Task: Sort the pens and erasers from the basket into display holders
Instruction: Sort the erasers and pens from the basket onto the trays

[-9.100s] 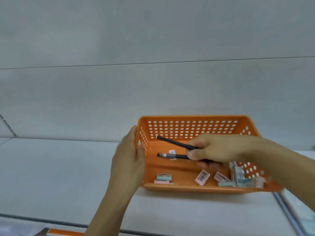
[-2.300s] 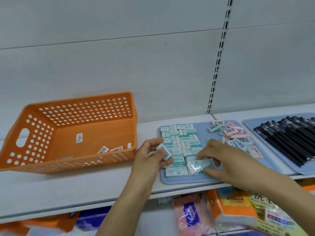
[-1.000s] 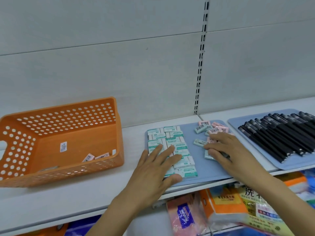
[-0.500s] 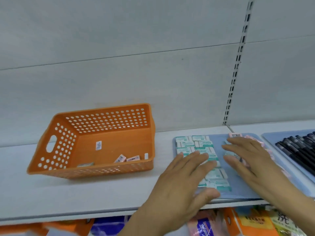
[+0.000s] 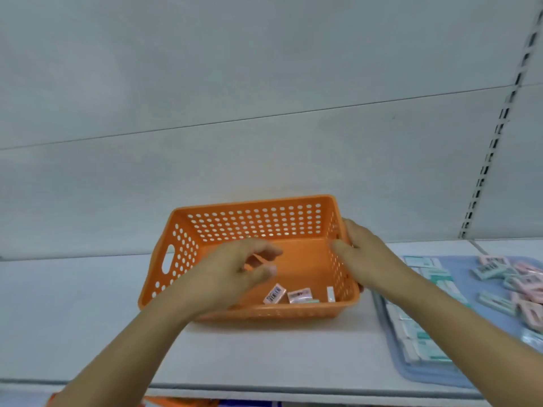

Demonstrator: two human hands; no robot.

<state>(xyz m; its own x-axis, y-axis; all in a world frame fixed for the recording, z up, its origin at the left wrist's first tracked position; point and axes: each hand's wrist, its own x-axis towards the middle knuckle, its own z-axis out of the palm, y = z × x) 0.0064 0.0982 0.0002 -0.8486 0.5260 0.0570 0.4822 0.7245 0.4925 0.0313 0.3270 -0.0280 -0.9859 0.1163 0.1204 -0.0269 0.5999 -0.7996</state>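
Head view only. Orange perforated basket [image 5: 258,221] sits on a white shelf [image 5: 88,304], its far wall against the grey back panel [image 5: 264,83]. Left hand [image 5: 235,274] reaches in over the near rim and hovers above the basket floor; fingers loosely curled, thumb and forefinger tips apart, nothing seen between them, motion blur on the fingertips. Right hand [image 5: 361,254] grips the basket's right wall: thumb inside against the perforations, fingers wrapped round the outside of the rim. Just below and right of the left hand, on the basket floor along the near wall, lie the remaining erasers: a pink eraser with barcode [image 5: 274,293] tilted on a corner, a second pink eraser [image 5: 299,295] touching it on the side nearer the right hand, and a small white eraser [image 5: 331,293] standing on edge close under the right hand, by the right wall. Beyond the right forearm, to its outer side, a blue display tray [image 5: 458,377] rests on the same shelf; teal-and-white erasers [image 5: 420,339] are laid in neat rows on its side nearest the basket, partly hidden by the forearm, and a loose heap of pink and teal erasers [image 5: 520,283] lies farther out. Slotted shelf upright [image 5: 496,133] rises behind the tray.
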